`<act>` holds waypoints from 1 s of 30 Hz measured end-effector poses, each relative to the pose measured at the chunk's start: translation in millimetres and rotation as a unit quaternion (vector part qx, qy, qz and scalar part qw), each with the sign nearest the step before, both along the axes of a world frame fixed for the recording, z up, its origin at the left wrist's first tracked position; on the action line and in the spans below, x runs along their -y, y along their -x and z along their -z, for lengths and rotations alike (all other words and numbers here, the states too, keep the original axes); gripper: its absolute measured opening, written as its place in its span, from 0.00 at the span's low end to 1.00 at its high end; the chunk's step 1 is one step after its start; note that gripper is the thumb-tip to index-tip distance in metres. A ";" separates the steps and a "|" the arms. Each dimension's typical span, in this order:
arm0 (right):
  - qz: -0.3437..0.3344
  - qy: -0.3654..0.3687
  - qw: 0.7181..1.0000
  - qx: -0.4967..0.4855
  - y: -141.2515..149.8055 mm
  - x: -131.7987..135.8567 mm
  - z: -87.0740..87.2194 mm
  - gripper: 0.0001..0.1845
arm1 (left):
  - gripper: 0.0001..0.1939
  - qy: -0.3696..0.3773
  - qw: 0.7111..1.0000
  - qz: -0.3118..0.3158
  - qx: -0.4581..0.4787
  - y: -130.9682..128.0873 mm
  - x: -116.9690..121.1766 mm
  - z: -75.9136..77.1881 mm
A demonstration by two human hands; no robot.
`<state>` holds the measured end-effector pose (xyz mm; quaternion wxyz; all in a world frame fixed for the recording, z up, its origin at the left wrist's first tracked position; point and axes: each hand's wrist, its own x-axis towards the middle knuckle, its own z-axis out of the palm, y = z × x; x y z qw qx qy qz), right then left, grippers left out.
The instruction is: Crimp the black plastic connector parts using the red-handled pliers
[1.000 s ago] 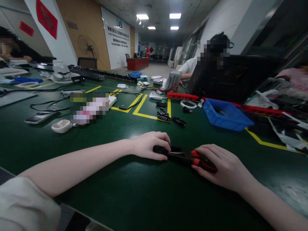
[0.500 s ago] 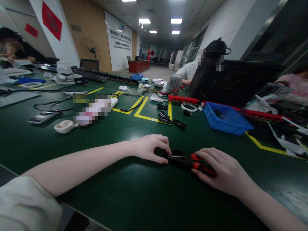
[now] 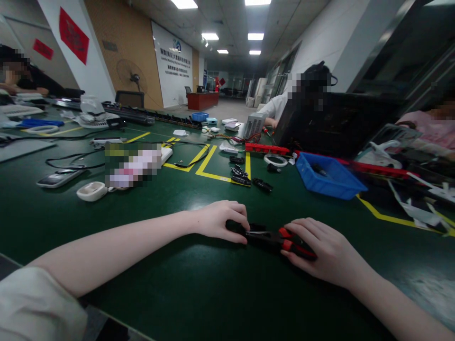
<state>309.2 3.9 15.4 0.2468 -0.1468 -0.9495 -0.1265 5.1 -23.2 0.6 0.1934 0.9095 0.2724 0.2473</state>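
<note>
My right hand (image 3: 322, 246) is closed around the red-and-black handles of a pair of pliers (image 3: 272, 237). The jaws point left and reach a small black part (image 3: 235, 227) pinched between the thumb and fingers of my left hand (image 3: 223, 220). The fingers partly cover this part, so its exact kind cannot be made out. Just behind the jaws lies another dark piece (image 3: 258, 227), low on the green tabletop (image 3: 199, 284). Whether it joins the held part is unclear.
Small black parts (image 3: 241, 174) lie by a yellow tape frame ahead. A blue bin (image 3: 330, 177) stands right, near a white ring (image 3: 275, 160). To the left are a phone-like device (image 3: 60, 178) and a white case (image 3: 91, 191). A co-worker (image 3: 279, 106) sits behind a black panel (image 3: 341, 125).
The camera view has shifted slightly. Both hands keep nearly the same place and hold, with the plier jaws still at the black part.
</note>
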 end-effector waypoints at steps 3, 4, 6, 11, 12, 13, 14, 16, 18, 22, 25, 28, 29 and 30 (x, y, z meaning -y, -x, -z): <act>0.002 0.010 1.000 -0.007 -0.3 0.7 1.5 0.16 | 0.13 -0.002 1.000 0.004 0.006 0.3 -0.7 1.0; 0.002 0.010 1.000 -0.010 -0.6 0.7 1.9 0.17 | 0.13 -0.001 1.000 0.003 0.006 0.3 -0.7 1.1; 0.002 0.002 1.000 -0.014 -1.4 0.4 2.4 0.18 | 0.13 -0.002 1.000 0.003 0.004 0.4 -0.6 0.8; -0.002 -0.025 0.999 -0.024 -2.6 -0.4 2.8 0.18 | 0.12 0.000 1.000 -0.001 -0.011 0.1 -0.2 -0.8; -0.001 -0.021 0.999 -0.026 -2.6 -0.5 3.1 0.18 | 0.12 0.001 1.000 -0.002 -0.014 0.0 -0.3 -0.8; 0.000 -0.016 1.000 -0.027 -2.5 -0.7 3.6 0.19 | 0.12 0.002 1.000 -0.002 -0.015 0.0 -0.4 -0.7; 0.002 -0.010 1.000 -0.028 -2.3 -0.8 4.1 0.19 | 0.12 0.003 1.000 -0.002 -0.015 -0.1 -0.6 -0.5; 0.004 -0.003 1.000 -0.028 -1.7 -0.9 5.1 0.19 | 0.12 0.002 1.000 -0.002 -0.013 -0.2 -0.7 -0.1; 0.004 -0.002 1.000 -0.024 -0.9 -0.7 5.5 0.19 | 0.11 0.000 1.000 -0.003 -0.013 -0.2 -0.5 -0.2; -0.002 0.001 1.000 -0.017 0.1 0.1 3.5 0.18 | 0.11 -0.003 1.000 0.001 -0.007 -0.1 0.9 -1.4; -0.006 0.007 1.000 -0.022 -0.5 0.2 1.1 0.17 | 0.10 -0.007 1.000 0.006 -0.006 -0.3 2.2 -1.7; -0.010 0.001 1.000 -0.023 -1.7 -0.3 -0.2 0.17 | 0.10 -0.007 1.000 0.008 0.000 -0.8 3.5 -1.3; -0.011 -0.002 1.000 -0.023 -2.0 -0.5 -0.3 0.17 | 0.10 -0.004 1.000 0.009 0.003 -1.0 3.8 -1.2; -0.011 -0.004 1.000 -0.023 -2.1 -0.6 -0.4 0.17 | 0.09 0.001 1.000 0.010 0.006 -1.1 4.0 -1.2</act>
